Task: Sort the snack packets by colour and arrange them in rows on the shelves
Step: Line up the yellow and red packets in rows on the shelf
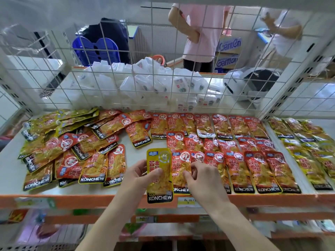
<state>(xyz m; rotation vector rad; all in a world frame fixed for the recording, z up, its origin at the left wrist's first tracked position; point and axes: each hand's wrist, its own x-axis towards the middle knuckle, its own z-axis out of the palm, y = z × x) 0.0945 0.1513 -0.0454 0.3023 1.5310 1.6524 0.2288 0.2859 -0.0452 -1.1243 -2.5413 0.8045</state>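
Observation:
My left hand grips a yellow snack packet upright over the shelf's front edge. My right hand rests with curled fingers on a red packet, the leftmost one in the front row of red packets. Two more red rows lie behind it. A loose heap of red and yellow packets covers the shelf's left half. Yellow packets in rows lie on the adjoining shelf at the right.
The shelf has an orange front rail and a white wire grid at its back. Behind the grid lie white packs. Two people stand beyond. Lower shelves hold other goods.

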